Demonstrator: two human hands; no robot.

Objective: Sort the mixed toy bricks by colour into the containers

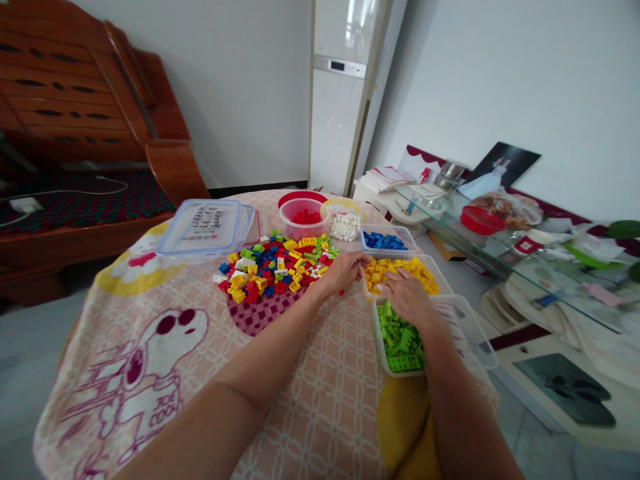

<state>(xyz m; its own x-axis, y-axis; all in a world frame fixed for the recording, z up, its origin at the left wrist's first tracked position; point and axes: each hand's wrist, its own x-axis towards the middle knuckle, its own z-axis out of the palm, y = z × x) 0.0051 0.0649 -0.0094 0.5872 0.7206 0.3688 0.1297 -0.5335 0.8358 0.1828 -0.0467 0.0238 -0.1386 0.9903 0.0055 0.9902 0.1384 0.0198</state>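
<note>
My left hand (pixel 347 272) is at the left edge of a clear plastic box (pixel 447 283) of yellow building bricks (pixel 423 270). Its fingers are closed at the rim; whether a brick is also between them cannot be seen. Over the same box, my right hand (pixel 407 297) lies palm down with fingers stretched onto the yellow bricks. Below it, partly covered by my right forearm, is a box of green bricks (pixel 397 337). Left of my left hand spreads a pile of mixed-colour bricks (pixel 280 267) on the table.
Beyond the pile are a round tub (pixel 303 230) with red bricks, white bricks (pixel 345 227) and a box of blue bricks (pixel 385 240). Plastic lids (pixel 203 227) lie at the back left. A cluttered glass shelf (pixel 525 267) borders the right; a wooden bench (pixel 85 120) stands left.
</note>
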